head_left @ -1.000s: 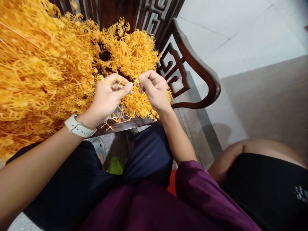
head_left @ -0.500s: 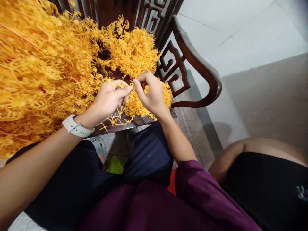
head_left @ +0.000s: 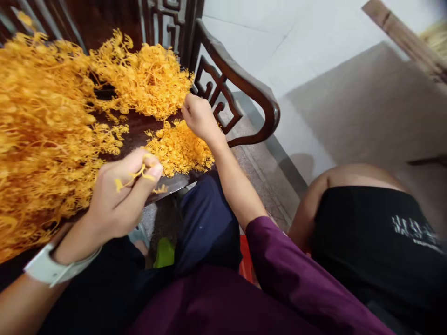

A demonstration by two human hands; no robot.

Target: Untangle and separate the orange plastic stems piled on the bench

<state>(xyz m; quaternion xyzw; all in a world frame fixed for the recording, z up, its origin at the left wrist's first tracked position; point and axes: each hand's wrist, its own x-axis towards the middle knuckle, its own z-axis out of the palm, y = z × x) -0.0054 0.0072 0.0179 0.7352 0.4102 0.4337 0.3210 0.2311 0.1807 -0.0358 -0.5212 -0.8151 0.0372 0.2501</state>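
Note:
Close to me, my left hand (head_left: 120,195) is closed in a pinch on a thin yellow plastic sprig (head_left: 139,172), whose little branches stick out past the thumb and fingers. My right hand (head_left: 200,116) is curled above the bench's right end, between two yellow heaps; what its fingers hold, if anything, is hidden. Just below it lies a small heap of short yellow pieces (head_left: 183,149). Behind and to its left is a larger clump of yellow sprigs (head_left: 153,79). A big tangled pile of yellow sprigs (head_left: 45,125) fills the left side.
The dark wooden bench (head_left: 134,128) has a carved back and a curved armrest (head_left: 244,83) to the right. Another person's leg in black shorts (head_left: 363,223) is at my right. A red object (head_left: 246,260) shows below my right sleeve.
My hands have moved apart: the left came back toward me with the sprig, while the right stays over the bench's end, its fingers now curled. The view has swung rightward.

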